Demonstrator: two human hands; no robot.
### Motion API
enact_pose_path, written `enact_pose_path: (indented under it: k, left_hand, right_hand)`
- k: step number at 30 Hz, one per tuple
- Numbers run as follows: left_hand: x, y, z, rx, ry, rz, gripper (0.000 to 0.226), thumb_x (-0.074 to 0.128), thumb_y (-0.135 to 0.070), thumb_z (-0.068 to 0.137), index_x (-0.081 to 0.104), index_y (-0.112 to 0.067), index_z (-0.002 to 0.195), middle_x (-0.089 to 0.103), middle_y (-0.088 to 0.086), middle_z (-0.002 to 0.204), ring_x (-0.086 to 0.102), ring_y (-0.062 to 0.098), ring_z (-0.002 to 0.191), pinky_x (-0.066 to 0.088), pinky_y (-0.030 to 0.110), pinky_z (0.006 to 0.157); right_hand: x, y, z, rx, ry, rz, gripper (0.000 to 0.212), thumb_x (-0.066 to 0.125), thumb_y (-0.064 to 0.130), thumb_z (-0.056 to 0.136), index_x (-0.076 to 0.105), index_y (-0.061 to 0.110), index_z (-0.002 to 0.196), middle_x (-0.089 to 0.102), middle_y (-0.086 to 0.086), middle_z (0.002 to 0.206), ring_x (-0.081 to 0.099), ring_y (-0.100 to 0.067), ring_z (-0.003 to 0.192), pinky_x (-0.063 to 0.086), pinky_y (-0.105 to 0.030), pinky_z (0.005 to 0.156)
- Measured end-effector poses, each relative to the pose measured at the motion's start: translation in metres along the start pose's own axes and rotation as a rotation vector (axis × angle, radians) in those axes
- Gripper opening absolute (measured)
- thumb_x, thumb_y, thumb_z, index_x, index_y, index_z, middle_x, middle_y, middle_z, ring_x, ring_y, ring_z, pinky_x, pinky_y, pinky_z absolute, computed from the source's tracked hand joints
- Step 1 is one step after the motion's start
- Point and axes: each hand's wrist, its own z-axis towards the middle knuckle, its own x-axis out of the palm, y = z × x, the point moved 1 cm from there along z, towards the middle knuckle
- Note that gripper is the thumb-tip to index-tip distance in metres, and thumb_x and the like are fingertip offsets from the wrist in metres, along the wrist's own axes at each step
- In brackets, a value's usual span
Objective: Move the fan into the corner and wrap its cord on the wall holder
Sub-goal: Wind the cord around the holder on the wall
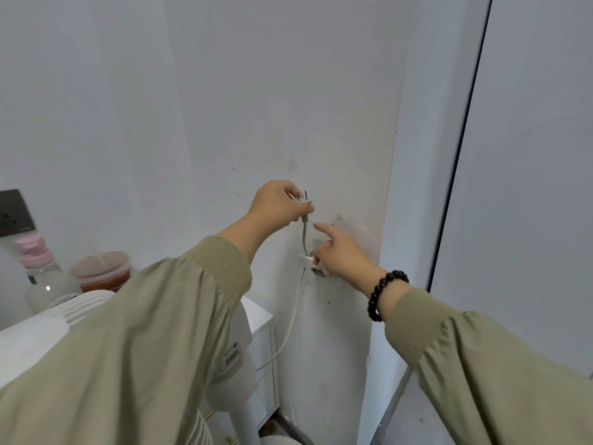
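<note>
While both olive sleeves fill the bottom of the frame, the white fan [236, 354] sits low between them, its rounded body tucked under the left forearm and just beside a white drawer unit [263, 345] that stands against the wall. On the right wrist, a dark bead bracelet [383, 293]. From the fan the pale cord [290, 326] climbs up the wall to the wall holder [309, 261], a small white fitting with what looks like cord already coiled round it, though the blur there makes that hard to be sure of. The right hand [340, 252] is on that holder, index finger stretched out straight along the wall, the other fingers curled down against the fitting. Above it, the left hand [277, 203] has the plug [306, 205] pinched between thumb and fingertips, prongs pointing up, a short run of cord hanging straight down from it to the holder. Off to the left, on top of the drawer unit, a clear bottle with a pink cap [38, 271] and a lidded cup of reddish drink [102, 273], with a dark wall socket [14, 213] above them. The wall [224, 91] is pale grey, scuffed and stained around the holder, and meets a plain grey panel with a dark edge on the right.
</note>
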Motion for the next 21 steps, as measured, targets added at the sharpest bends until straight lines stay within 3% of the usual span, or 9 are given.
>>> enact_pose_path:
  k: [2, 4, 7, 9, 13, 16, 18, 20, 21]
  left_hand:
    - [-0.003, -0.002, -0.003, 0.024, 0.094, -0.019, 0.014, 0.076, -0.016, 0.075, 0.062, -0.014, 0.076, 0.062, 0.000, 0.068, 0.060, 0.014, 0.063, 0.049, 0.027, 0.059]
    - [-0.007, 0.000, -0.006, 0.006, 0.214, -0.091, 0.012, 0.075, -0.016, 0.077, 0.065, -0.013, 0.082, 0.065, 0.000, 0.072, 0.062, 0.012, 0.067, 0.050, 0.025, 0.062]
    - [-0.009, 0.012, -0.008, -0.116, 0.328, -0.328, 0.022, 0.062, -0.030, 0.088, 0.066, -0.011, 0.100, 0.069, 0.005, 0.091, 0.066, 0.017, 0.082, 0.053, 0.030, 0.076]
    - [-0.004, 0.022, -0.005, -0.217, 0.269, -0.350, 0.030, 0.050, -0.034, 0.095, 0.064, -0.010, 0.104, 0.067, 0.008, 0.098, 0.065, 0.020, 0.085, 0.052, 0.031, 0.077]
    - [0.019, 0.045, 0.000, -0.224, 0.270, 0.188, 0.022, 0.051, -0.008, 0.090, 0.068, -0.009, 0.103, 0.064, 0.011, 0.106, 0.060, 0.023, 0.095, 0.046, 0.029, 0.076]
    - [0.038, 0.057, 0.002, -0.156, 0.309, 0.306, 0.026, 0.057, -0.005, 0.086, 0.070, -0.008, 0.108, 0.065, 0.009, 0.117, 0.057, 0.021, 0.113, 0.042, 0.025, 0.090]
    - [0.046, 0.062, 0.004, -0.132, 0.289, 0.313, 0.019, 0.062, -0.011, 0.085, 0.072, -0.007, 0.101, 0.069, 0.010, 0.104, 0.059, 0.021, 0.098, 0.044, 0.024, 0.079]
    - [0.052, 0.068, 0.007, -0.135, 0.263, 0.303, 0.014, 0.065, -0.019, 0.086, 0.073, -0.007, 0.087, 0.063, 0.007, 0.073, 0.052, 0.017, 0.069, 0.038, 0.022, 0.058]
    - [0.055, 0.070, 0.008, -0.140, 0.252, 0.295, 0.017, 0.065, -0.022, 0.086, 0.071, -0.007, 0.081, 0.055, 0.005, 0.063, 0.045, 0.016, 0.059, 0.033, 0.022, 0.052]
  right_hand:
    - [0.006, 0.005, 0.003, 0.101, 0.132, 0.154, 0.057, 0.033, -0.005, 0.087, 0.040, 0.024, 0.135, 0.066, -0.006, 0.070, 0.046, -0.013, 0.044, 0.038, -0.021, 0.042]
    - [0.008, 0.008, 0.005, 0.176, 0.206, 0.362, 0.036, 0.032, -0.002, 0.090, 0.051, 0.012, 0.118, 0.069, -0.009, 0.075, 0.052, -0.013, 0.043, 0.043, -0.023, 0.042]
    - [0.001, 0.008, 0.009, 0.333, 0.160, 0.716, 0.032, 0.028, 0.018, 0.095, 0.055, 0.003, 0.087, 0.064, -0.019, 0.083, 0.060, -0.024, 0.063, 0.047, -0.030, 0.055]
    - [-0.008, 0.007, 0.014, 0.358, 0.111, 0.731, 0.037, 0.034, 0.029, 0.095, 0.055, 0.002, 0.081, 0.062, -0.019, 0.078, 0.060, -0.027, 0.068, 0.048, -0.031, 0.060]
    - [-0.013, 0.018, 0.016, 0.332, 0.129, 0.418, 0.011, 0.047, 0.000, 0.090, 0.058, -0.002, 0.090, 0.063, -0.016, 0.067, 0.061, -0.020, 0.054, 0.053, -0.026, 0.050]
    - [-0.019, 0.024, 0.023, 0.093, -0.005, -0.272, 0.021, 0.051, -0.003, 0.086, 0.059, 0.002, 0.104, 0.068, -0.013, 0.089, 0.064, -0.026, 0.075, 0.051, -0.026, 0.059]
    - [-0.019, 0.027, 0.023, -0.141, -0.096, -0.761, 0.022, 0.051, -0.002, 0.084, 0.060, 0.003, 0.103, 0.063, -0.011, 0.102, 0.060, -0.029, 0.091, 0.048, -0.030, 0.072]
    - [-0.016, 0.027, 0.013, -0.259, -0.128, -0.993, 0.011, 0.047, -0.004, 0.083, 0.053, 0.005, 0.080, 0.056, -0.007, 0.082, 0.054, -0.030, 0.079, 0.040, -0.031, 0.064]
    - [-0.015, 0.025, 0.009, -0.287, -0.146, -1.056, 0.020, 0.048, -0.004, 0.082, 0.042, 0.008, 0.068, 0.049, -0.005, 0.073, 0.051, -0.030, 0.075, 0.036, -0.031, 0.062]
